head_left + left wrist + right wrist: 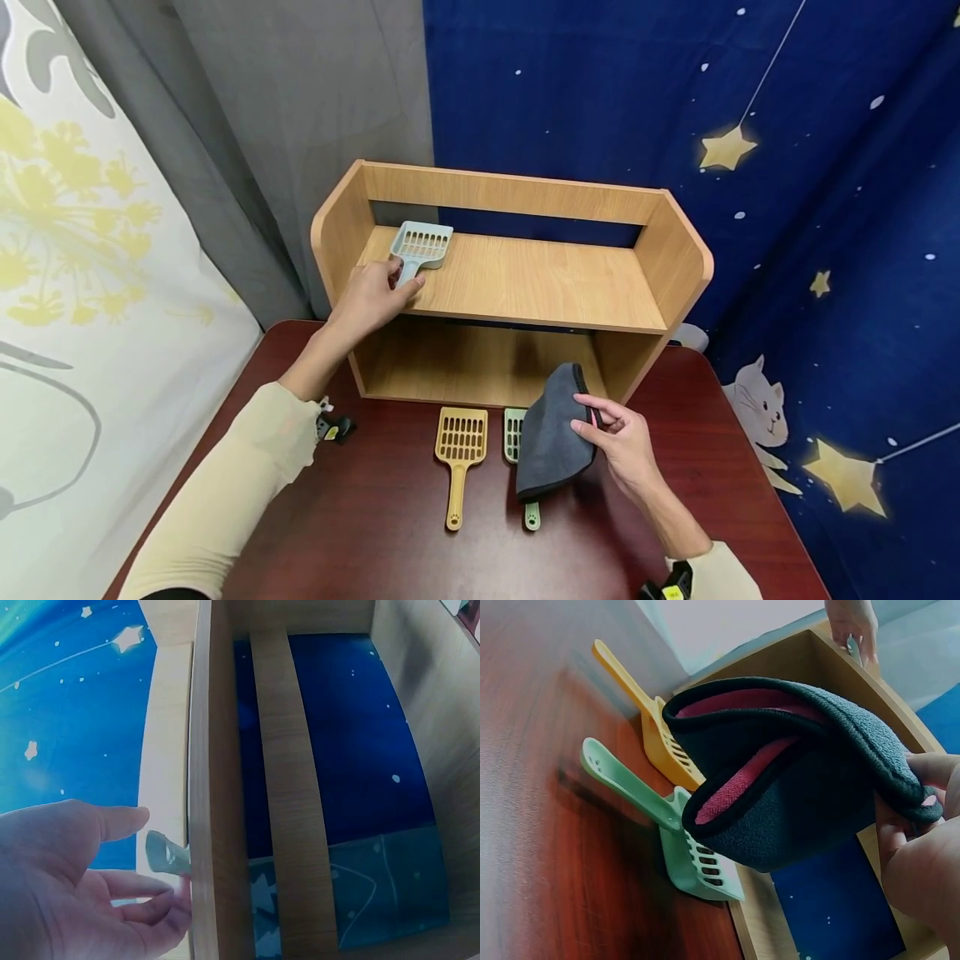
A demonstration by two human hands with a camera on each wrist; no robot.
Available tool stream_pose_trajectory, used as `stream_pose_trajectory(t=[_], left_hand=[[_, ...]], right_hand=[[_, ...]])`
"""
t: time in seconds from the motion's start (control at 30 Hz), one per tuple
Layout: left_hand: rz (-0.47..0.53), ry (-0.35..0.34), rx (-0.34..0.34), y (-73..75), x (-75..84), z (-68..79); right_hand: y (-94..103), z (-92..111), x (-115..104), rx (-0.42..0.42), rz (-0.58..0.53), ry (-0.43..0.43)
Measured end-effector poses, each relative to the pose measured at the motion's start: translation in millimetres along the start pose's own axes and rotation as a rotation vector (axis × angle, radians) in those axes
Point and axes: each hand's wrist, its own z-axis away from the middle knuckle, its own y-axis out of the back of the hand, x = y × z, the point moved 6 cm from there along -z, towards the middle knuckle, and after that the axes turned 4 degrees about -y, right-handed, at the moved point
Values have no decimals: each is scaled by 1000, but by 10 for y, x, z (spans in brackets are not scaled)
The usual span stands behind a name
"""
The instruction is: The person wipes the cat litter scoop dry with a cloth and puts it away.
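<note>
A pale blue litter scoop (422,243) lies on the upper shelf at its left end, handle toward the front. My left hand (372,297) is at that handle (166,853), fingers curled about it; in the left wrist view the thumb stands slightly off it. My right hand (622,442) pinches a folded grey cloth (553,437) with black edging and a pink inner side (739,784). The cloth hangs over a green litter scoop (513,433), hiding its middle in the head view. Left of that, a yellow litter scoop (461,437) lies on the table.
A two-tier wooden shelf (525,321) stands at the back of the dark red table (375,517). Its raised side panels (678,267) flank the upper tier. Behind hang grey and blue starry curtains (570,92), with a white patterned curtain (112,333) on the left.
</note>
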Motion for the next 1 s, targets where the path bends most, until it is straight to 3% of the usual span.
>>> stream_pose_trajectory(t=[0.3,0.53,0.7,0.87,1.0], left_hand=[[7,-156,169,142,167,311],[27,-232,228,94,291,698],[25,-273,186,-126,344,955],[15,-321,112,-482,331,1199],[14,-301,74,-771,243,1367]], right_hand=[[79,-3,-103,21,10,17],[185,-2,-204,48,64,22],[294,-5,-286,51,114,35],[388,-15,-357,60,168,45],[451,-10,-392,65,209,57]])
